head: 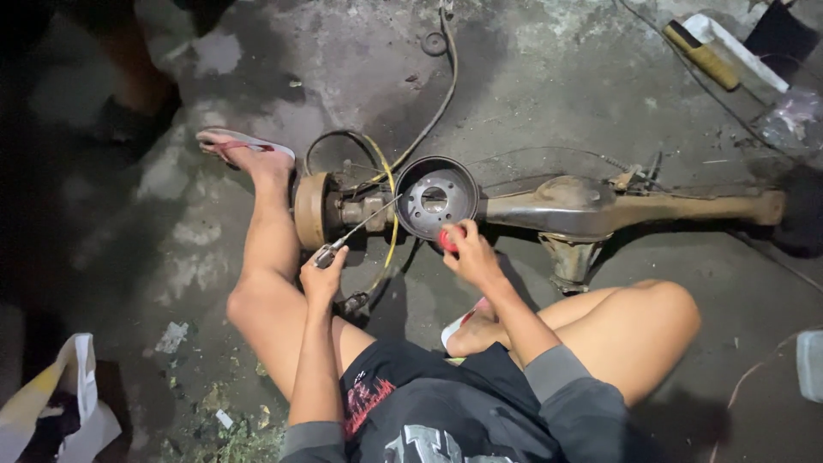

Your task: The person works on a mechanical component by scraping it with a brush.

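The right hand is gripping a red-handled tool at the brake drum — nearer than the left hand, closed on a thin rod (axle lying crosswise).

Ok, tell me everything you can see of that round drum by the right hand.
The drum is a dark, worn metal bowl facing the camera, with a flat hub plate inside showing a centre hole and smaller holes around it. It sits on the rusty axle on the concrete floor. The right hand touches its lower rim.

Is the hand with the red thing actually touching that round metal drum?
Cannot tell. In the head view the right hand holds a red object against the drum's lower rim, but no contact or gap shows plainly.
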